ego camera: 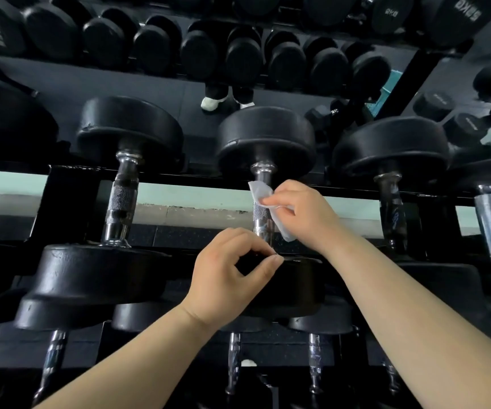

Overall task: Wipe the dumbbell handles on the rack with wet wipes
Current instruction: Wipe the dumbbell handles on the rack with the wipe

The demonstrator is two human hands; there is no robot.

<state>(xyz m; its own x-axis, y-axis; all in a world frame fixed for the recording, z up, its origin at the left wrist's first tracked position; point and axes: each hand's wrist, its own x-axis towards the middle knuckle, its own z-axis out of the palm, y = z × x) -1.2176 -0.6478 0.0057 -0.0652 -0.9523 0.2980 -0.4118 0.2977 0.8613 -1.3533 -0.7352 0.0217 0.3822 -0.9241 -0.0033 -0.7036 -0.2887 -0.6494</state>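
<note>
Head | right hand pinches crumpled white wipe on knurled chrome handle | left hand curled, empty

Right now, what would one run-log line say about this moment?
phase: wiping | right hand: holds wet wipe against middle dumbbell handle | left hand: fingers curled at weight head, grip unclear

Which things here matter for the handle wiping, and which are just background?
Job: wet wipe; right hand pinching it; left hand; middle dumbbell handle; left handle; right handle.
Background: white shoes; teal object.
</note>
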